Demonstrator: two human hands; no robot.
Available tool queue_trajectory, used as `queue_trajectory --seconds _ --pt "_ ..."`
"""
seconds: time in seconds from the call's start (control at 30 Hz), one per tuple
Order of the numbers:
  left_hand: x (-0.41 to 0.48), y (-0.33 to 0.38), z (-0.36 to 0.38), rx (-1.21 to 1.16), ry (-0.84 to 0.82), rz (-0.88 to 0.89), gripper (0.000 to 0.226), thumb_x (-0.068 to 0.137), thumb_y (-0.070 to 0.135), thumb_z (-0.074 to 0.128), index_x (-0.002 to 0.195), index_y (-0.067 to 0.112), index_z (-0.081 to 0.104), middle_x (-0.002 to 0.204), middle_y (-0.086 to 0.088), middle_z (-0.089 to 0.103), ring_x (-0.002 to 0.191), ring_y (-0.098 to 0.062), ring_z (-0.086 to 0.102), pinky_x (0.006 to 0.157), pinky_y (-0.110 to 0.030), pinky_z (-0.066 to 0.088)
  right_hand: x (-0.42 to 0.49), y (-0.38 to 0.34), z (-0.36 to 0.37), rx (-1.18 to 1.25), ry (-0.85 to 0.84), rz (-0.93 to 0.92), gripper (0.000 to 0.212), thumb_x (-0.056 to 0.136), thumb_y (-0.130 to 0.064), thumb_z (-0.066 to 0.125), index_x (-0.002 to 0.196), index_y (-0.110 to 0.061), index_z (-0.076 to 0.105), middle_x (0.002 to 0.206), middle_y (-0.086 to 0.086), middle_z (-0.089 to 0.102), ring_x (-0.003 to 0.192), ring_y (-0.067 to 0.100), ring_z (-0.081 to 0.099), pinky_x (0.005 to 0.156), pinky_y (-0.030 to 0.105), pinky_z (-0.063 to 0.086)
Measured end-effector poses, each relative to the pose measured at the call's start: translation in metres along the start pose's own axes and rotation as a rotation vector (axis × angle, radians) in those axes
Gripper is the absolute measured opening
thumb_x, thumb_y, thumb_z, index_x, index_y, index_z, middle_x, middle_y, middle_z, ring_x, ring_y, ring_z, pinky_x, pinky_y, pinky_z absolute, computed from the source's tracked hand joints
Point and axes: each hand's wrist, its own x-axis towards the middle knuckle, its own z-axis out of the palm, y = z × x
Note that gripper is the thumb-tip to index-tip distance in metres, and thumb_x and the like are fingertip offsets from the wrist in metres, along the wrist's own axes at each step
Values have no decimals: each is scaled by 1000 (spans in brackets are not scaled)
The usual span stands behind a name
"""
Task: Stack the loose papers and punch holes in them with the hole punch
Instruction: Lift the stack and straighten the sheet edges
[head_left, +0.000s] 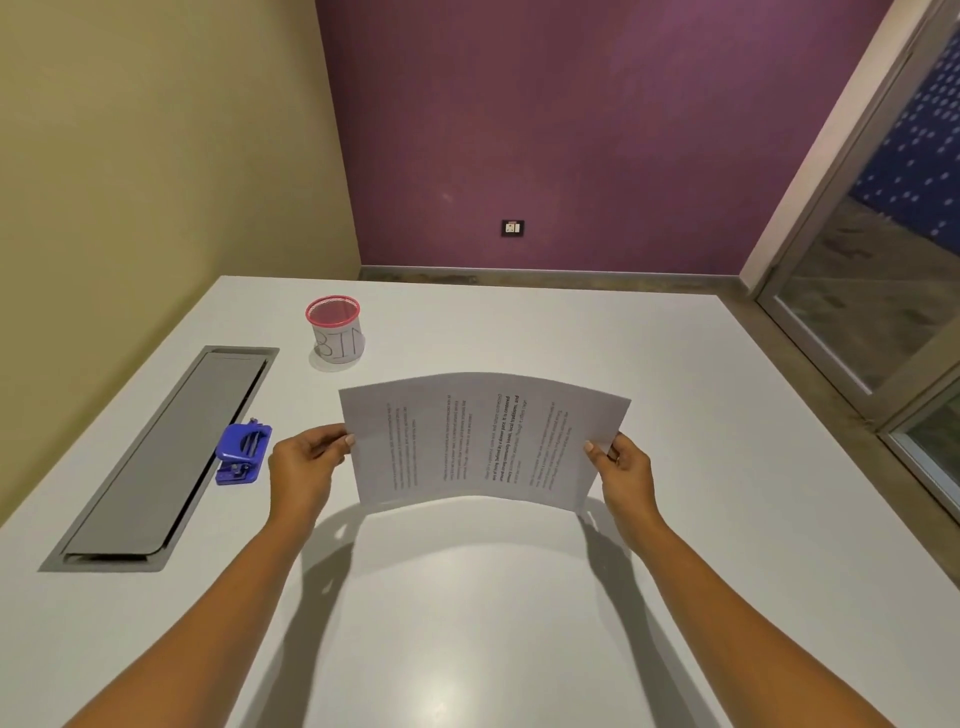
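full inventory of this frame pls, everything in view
papers: one stack, count unclear, white with printed text, held above the table, bowed upward
hole punch: 1, blue, on the table left of the left hand
mesh cup: 1, red with a white label, far left of the table
cable hatch: 1, grey, set into the table at left
table: 1, white
wall socket: 1, on the purple wall
left hand: grips the papers' left edge
right hand: grips the right edge
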Motion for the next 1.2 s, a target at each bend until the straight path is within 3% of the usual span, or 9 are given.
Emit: queue_trajectory --seconds 0.07,0.2,0.5,0.73,0.93,1.07,1.2 --pt "-1 -1 -2 -6 5 0 20 82 2 64 99 11 66 94 -3 67 81 -20 63 79 -28 48 0 0 -1 -5 4 -7 18 92 -6 51 104 -16 58 90 -10 65 79 0 60 54 7 49" --pt "-8 -13 -2 34 -14 -37 22 80 2 66 102 3 67 96 -5 67 85 -22 62 83 -31 48 -2 10 -4 -87 -27 -8 14 90 -7 55 100 -14 60 95 -4 66 85 7 61 74 17 49" --pt "-9 -5 1 -9 -15 -25 23 81 1 64 104 4 66 98 -4 66 86 -21 63 84 -31 48 -5 6 -5 -80 17 -34 19 92 -8 52 84 -24 61 90 -9 67 83 4 62 65 11 47" --pt "-19 -13 -3 42 -64 -57 17 82 0 63 96 9 67 96 -3 67 88 -20 62 82 -28 45 -9 16 -13 -99 -15 -14 14 90 -5 55 102 -10 60 98 0 66 89 13 62 71 14 47" --pt "-22 -10 0 56 -31 -29 18 83 1 62 98 9 68 94 -2 67 83 -18 63 73 -19 44 -10 12 -11 -119 29 -26 12 91 -7 54 89 -17 60 90 -5 66 82 4 61 59 7 48" --pt "-22 -7 -1 54 -33 -24 18 83 1 62 100 7 67 95 -2 67 84 -18 63 76 -21 44 -9 11 -12 -108 42 -35 14 91 -7 54 87 -19 60 90 -6 67 84 7 62 67 13 46" --pt "-26 -14 -2 73 -68 -63 20 83 1 63 101 7 66 96 -1 67 88 -18 62 81 -27 45 -10 18 -15 -123 15 4 16 89 -2 55 101 -11 59 100 1 65 91 15 61 76 17 47"
